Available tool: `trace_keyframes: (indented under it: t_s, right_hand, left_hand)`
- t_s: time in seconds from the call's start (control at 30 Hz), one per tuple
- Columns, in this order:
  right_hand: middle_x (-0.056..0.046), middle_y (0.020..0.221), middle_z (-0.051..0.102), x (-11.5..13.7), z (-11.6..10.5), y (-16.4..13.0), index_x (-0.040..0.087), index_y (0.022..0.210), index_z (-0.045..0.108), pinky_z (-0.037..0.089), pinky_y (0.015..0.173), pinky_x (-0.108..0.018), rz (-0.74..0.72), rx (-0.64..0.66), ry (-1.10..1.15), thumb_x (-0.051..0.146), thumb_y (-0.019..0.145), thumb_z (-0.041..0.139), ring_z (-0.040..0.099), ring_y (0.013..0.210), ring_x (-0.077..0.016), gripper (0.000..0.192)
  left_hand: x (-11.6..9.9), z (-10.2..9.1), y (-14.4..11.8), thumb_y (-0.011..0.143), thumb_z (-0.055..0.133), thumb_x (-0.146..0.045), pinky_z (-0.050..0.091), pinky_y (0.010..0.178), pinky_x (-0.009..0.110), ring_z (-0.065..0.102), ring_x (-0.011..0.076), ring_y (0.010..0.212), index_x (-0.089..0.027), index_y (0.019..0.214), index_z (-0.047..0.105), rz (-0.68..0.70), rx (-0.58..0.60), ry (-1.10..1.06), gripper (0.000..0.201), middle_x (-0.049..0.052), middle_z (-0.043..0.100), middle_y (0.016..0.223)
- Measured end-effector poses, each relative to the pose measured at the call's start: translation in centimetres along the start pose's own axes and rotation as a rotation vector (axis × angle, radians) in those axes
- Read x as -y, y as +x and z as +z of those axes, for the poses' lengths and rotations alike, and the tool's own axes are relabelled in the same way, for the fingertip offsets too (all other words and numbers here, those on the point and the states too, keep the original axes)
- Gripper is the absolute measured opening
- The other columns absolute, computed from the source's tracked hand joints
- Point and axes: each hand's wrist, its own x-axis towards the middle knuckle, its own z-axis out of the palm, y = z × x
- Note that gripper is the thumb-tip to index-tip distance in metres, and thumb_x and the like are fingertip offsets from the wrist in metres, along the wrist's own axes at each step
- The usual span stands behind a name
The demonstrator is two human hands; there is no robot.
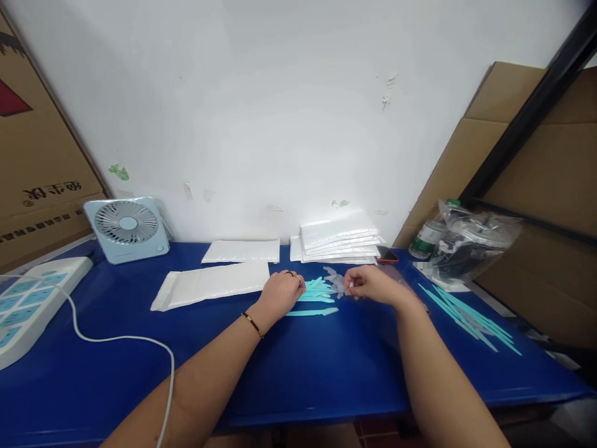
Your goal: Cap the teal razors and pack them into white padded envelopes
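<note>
Slim turquoise sticks (pixel 318 290), which look like eyebrow razors, lie in a loose pile at the middle of the blue table. Over the pile's left end, my left hand (pixel 282 292) is closed, its fingers curled down around the sticks' ends; the fingertips are partly hidden. A single turquoise stick (pixel 321 312) lies just in front of the pile. Small clear plastic pieces (pixel 334 281), like blade caps, are heaped to the right of it. My right hand (pixel 370 284) is at the heap's right side, with thumb and forefinger pinched at a small clear piece.
White padded mailers (pixel 338 236) are stacked by the wall, with flat ones (pixel 214 283) to the left. A fan (pixel 127 227), power strip (pixel 41 305) and white cable (pixel 125 338) occupy the left. More turquoise sticks (pixel 469 317), a bottle (pixel 426 239) and a bagged item (pixel 466 249) lie right.
</note>
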Motion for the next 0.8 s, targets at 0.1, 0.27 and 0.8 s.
trace_keyframes:
  t_s: [0.1, 0.27, 0.8]
  right_hand:
    - [0.0, 0.059, 0.061, -0.1, 0.0, 0.1, 0.017, 0.075, 0.061, 0.039, 0.051, -0.021, -0.035, -0.038, 0.026, 0.021, 0.067, 0.058, 0.056, 0.056, -0.0129, 0.009]
    - [0.0, 0.06, 0.062, 0.4, 0.1, 0.1, 0.017, 0.075, 0.063, 0.041, 0.054, -0.022, -0.054, -0.062, 0.016, 0.02, 0.067, 0.057, 0.057, 0.058, -0.0138, 0.012]
    - [-0.002, 0.06, 0.064, 1.4, 0.5, -0.6, 0.015, 0.076, 0.066, 0.05, 0.056, -0.027, -0.005, 0.275, 0.17, 0.031, 0.062, 0.071, 0.064, 0.061, -0.0177, 0.021]
  left_hand:
    - [0.1, 0.0, 0.1, 0.087, 0.046, -0.024, 0.041, 0.071, 0.028, 0.058, 0.0181, 0.082, -0.02, 0.082, 0.064, -0.009, -0.023, -0.02, 0.02, 0.004, 0.065, 0.083]
    - [0.2, 0.2, 0.1, 0.087, 0.047, -0.025, 0.041, 0.071, 0.028, 0.057, 0.0175, 0.083, -0.021, 0.084, 0.065, -0.001, -0.048, -0.085, 0.019, 0.002, 0.066, 0.085]
    - [-1.7, -0.8, -1.1, 0.085, 0.051, -0.025, 0.042, 0.072, 0.026, 0.061, 0.0161, 0.079, -0.02, 0.077, 0.066, 0.186, 0.128, -0.211, 0.018, 0.001, 0.069, 0.084]
